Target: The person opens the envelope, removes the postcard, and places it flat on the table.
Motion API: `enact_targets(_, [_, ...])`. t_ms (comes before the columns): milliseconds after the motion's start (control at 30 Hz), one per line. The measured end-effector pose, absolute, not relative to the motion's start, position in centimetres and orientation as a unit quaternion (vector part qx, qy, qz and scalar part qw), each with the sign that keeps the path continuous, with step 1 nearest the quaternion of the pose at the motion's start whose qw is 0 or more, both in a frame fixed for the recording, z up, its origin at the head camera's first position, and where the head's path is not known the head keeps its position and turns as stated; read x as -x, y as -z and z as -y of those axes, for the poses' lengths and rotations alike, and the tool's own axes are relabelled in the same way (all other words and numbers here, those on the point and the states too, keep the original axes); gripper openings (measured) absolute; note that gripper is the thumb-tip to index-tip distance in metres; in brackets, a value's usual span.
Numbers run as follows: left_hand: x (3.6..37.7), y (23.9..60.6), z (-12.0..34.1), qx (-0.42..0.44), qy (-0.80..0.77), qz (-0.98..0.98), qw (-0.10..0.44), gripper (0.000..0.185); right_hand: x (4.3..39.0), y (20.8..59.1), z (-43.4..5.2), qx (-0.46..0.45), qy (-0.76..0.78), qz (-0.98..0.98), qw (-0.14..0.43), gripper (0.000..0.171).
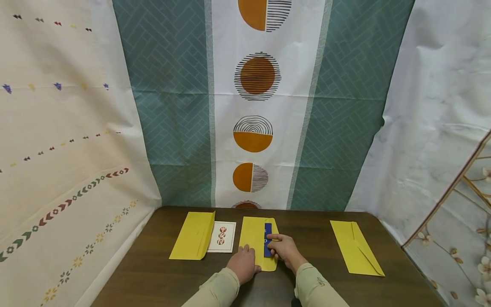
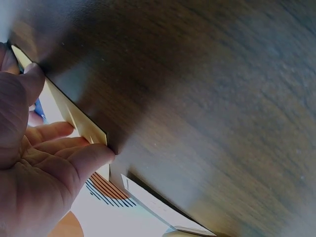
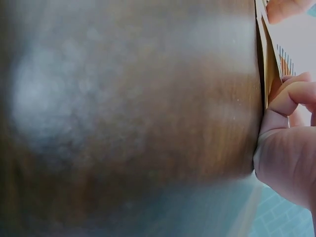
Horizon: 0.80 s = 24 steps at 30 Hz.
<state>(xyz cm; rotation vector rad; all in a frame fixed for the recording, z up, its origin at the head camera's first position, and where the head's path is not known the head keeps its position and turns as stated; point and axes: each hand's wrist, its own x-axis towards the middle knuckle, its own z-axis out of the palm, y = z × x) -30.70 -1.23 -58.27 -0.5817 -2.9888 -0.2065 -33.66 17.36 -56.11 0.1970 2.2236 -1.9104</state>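
A yellow envelope [image 1: 253, 236] lies at the middle of the dark wooden table [image 1: 161, 277], and a blue card [image 1: 267, 236] sits at its right side. My left hand [image 1: 243, 263] rests on the envelope's near left part with the fingers fairly straight; in the left wrist view this hand [image 2: 44, 163] lies along the envelope's edge [image 2: 74, 118]. My right hand [image 1: 284, 250] pinches the blue card's near end. In the right wrist view its fingers [image 3: 291, 96] are curled beside the envelope's edge [image 3: 269, 74].
A second yellow envelope [image 1: 193, 235] lies at the left with a white patterned card [image 1: 222, 236] beside it. A third yellow envelope [image 1: 356, 248] lies at the right. Patterned cloth hangs behind the table [image 1: 257, 128] and on both sides.
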Motion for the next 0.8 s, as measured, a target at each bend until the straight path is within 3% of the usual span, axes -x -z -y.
enact_targets(567, [32.2, 61.4, 1.3, 0.197, 0.042, 0.976, 0.079, 0.063, 33.4, 56.3, -17.5, -0.075, 0.651, -0.750, 0.088, 0.048])
enact_targets(800, [32.0, 60.7, 1.3, 0.196, 0.057, 0.976, 0.069, 0.062, 33.4, 56.2, -17.3, -0.072, 0.645, -0.756, 0.082, 0.050])
